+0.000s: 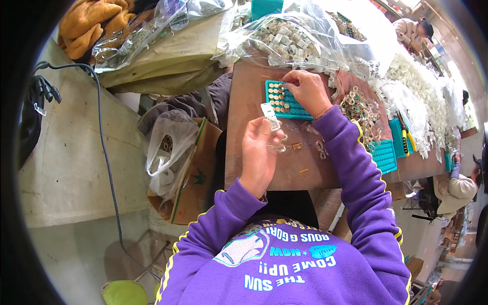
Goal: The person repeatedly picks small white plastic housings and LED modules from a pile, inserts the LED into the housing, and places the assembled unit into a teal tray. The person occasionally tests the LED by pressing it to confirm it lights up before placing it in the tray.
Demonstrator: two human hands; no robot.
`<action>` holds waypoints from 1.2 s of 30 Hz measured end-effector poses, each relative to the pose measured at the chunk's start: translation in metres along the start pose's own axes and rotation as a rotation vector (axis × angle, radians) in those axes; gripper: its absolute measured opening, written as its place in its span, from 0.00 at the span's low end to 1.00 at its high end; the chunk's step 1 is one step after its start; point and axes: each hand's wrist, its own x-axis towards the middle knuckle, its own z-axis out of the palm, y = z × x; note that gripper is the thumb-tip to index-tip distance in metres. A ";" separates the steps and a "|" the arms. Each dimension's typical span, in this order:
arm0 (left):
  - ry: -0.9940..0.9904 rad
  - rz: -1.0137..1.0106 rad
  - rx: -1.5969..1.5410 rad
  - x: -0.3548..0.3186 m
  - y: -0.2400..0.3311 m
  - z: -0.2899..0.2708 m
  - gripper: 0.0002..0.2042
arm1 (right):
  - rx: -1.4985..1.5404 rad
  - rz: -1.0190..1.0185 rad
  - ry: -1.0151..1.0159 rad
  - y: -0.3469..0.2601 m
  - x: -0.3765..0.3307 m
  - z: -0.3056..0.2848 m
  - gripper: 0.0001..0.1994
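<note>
My left hand [260, 150] pinches a small white plastic housing [270, 117] upright between thumb and fingers, with thin looped wire [279, 148] hanging near its lower end. My right hand [309, 92] reaches over a teal tray [299, 113] with round pockets. Its fingertips are drawn together at the tray's far edge; what they hold, if anything, is too small to make out. Several round, coin-like metal discs [277, 102] fill the tray's left part. Both hands are above the brown tabletop [246, 96].
A clear bag of white parts [290, 43] lies at the back. Right of my arm are a heap of wired pieces [358, 109], another teal tray [384, 156] and yellow-and-black pliers [405, 140]. A cardboard box [190, 175] with a plastic bag stands left. Other people sit far right.
</note>
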 end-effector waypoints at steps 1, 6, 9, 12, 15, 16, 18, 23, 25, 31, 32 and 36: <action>0.003 -0.003 0.003 0.000 0.000 0.000 0.07 | -0.011 -0.014 -0.011 0.002 0.003 0.001 0.07; 0.024 -0.008 0.019 0.000 0.001 0.003 0.08 | -0.017 -0.093 -0.082 0.009 0.012 0.004 0.07; 0.032 -0.009 0.020 0.000 0.002 0.004 0.08 | -0.027 -0.098 -0.116 0.008 0.015 0.004 0.07; 0.031 -0.024 0.017 -0.002 0.003 0.004 0.08 | -0.069 -0.032 -0.107 -0.006 0.013 -0.003 0.07; 0.028 -0.025 0.057 -0.002 0.003 0.004 0.09 | 0.135 -0.060 -0.010 -0.029 -0.004 -0.025 0.05; 0.011 -0.016 0.067 -0.002 0.003 0.004 0.09 | 0.233 -0.055 -0.031 -0.037 -0.015 -0.033 0.05; -0.010 -0.034 0.074 -0.002 0.003 0.003 0.09 | 0.431 -0.054 -0.060 -0.052 -0.041 -0.047 0.05; -0.017 -0.039 0.121 -0.001 0.000 0.000 0.08 | 0.208 -0.168 -0.001 -0.073 -0.070 -0.039 0.04; -0.040 -0.019 0.133 -0.001 0.000 -0.001 0.08 | 0.090 -0.214 0.059 -0.076 -0.074 -0.034 0.05; -0.058 -0.048 0.188 -0.001 0.003 -0.001 0.08 | 0.089 -0.244 -0.066 -0.073 -0.073 -0.040 0.03; -0.055 -0.050 0.185 -0.001 0.003 0.000 0.08 | 0.080 -0.249 -0.057 -0.073 -0.074 -0.041 0.03; -0.059 -0.066 0.192 -0.001 0.005 0.001 0.08 | 0.142 -0.257 0.007 -0.076 -0.075 -0.044 0.04</action>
